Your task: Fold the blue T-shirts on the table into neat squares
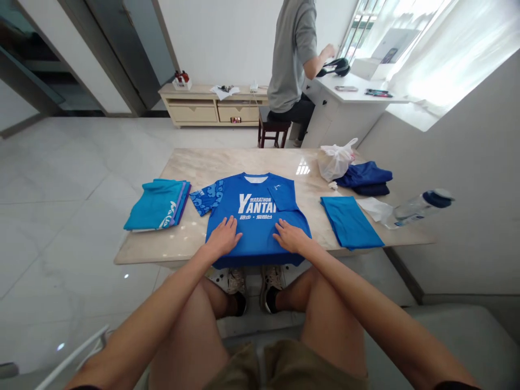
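Note:
A blue T-shirt (252,233) with white "Marathon Yantai" lettering lies face up on the marble-look table (195,162), its hem hanging over the near edge. Its patterned sleeve on the left is spread outward, while the sleeve on the right is folded in across the chest. My left hand (223,235) rests flat on the lower left of the shirt, fingers outstretched. On the lower right, my right hand (291,236) lies on the fabric with its fingers extended. Neither hand grips anything.
Folded teal and purple clothes (156,206) are stacked at left. On the right are a folded teal cloth (351,222), a white plastic bag (336,161), dark blue clothes (365,176) and a clear water bottle (420,208). Beyond the table, a person (290,59) sits at a white desk (345,108).

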Tool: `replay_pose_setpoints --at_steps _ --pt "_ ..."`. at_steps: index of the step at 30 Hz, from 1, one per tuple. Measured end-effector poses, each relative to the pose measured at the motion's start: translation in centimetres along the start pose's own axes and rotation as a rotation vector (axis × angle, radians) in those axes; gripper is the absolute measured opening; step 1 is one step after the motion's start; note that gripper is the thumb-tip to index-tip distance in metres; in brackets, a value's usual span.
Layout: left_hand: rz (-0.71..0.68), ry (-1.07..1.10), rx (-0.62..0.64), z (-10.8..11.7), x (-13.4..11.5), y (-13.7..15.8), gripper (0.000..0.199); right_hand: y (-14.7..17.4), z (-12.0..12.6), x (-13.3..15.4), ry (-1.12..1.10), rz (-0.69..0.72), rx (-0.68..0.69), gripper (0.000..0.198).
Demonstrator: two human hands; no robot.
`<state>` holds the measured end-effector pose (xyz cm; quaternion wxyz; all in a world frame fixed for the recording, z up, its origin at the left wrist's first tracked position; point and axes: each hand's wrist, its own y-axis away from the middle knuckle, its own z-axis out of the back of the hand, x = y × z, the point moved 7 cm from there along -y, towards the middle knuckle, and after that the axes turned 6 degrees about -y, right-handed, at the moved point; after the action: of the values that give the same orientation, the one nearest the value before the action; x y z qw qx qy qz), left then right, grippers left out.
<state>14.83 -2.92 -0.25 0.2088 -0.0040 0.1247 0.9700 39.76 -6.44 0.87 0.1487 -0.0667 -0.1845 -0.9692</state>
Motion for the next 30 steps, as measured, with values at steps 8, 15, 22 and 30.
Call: replay_pose_setpoints --at_steps 8,15,22,30 --pt "0.086 0.173 -0.011 1.9 2.5 0.9 0.047 -0.1 3.2 0.5 -0.059 -0.051 0.177 0.058" --pt "0.584 0.152 -0.195 4.7 15.4 -3.3 0.047 -3.4 7.9 0.7 -0.166 -0.156 -0.158 0.046" --pt "0.829 0.184 -0.184 3.4 20.5 -6.5 0.053 -3.8 10.7 -1.1 -0.26 -0.246 -0.394 0.039" --pt "0.734 0.247 -0.294 6.1 17.9 -6.4 0.015 -0.7 11.9 -4.1 -0.383 -0.375 -0.529 0.038"
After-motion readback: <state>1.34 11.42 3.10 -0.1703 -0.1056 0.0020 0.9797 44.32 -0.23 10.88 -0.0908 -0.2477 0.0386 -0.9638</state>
